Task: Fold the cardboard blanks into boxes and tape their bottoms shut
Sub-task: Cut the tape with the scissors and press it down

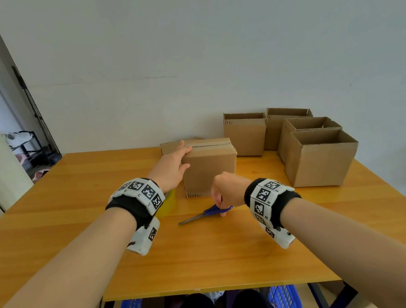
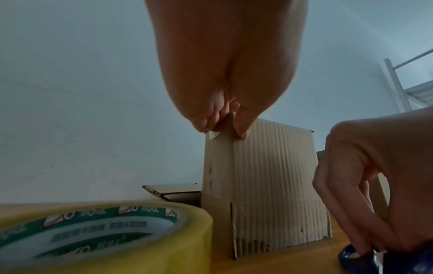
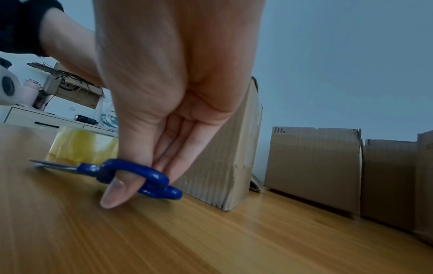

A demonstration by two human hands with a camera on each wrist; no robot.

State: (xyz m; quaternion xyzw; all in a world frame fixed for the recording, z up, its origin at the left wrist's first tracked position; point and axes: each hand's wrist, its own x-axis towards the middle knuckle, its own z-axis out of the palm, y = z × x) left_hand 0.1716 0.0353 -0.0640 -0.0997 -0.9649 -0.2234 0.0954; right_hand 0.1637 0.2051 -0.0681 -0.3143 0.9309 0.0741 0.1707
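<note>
The box (image 1: 209, 167) stands taped-side up mid-worktop (image 1: 99, 179). My left hand (image 1: 171, 168) grips its top near corner, thumb on the front face. My right hand (image 1: 227, 190) has thumb and fingers through the scissors (image 1: 207, 213) lying on the worktop. I'd judge it best to hold the box steady, lift the scissors blades-down, and trim any loose tape close. The tape roll (image 2: 100, 235) sits just left.
</note>
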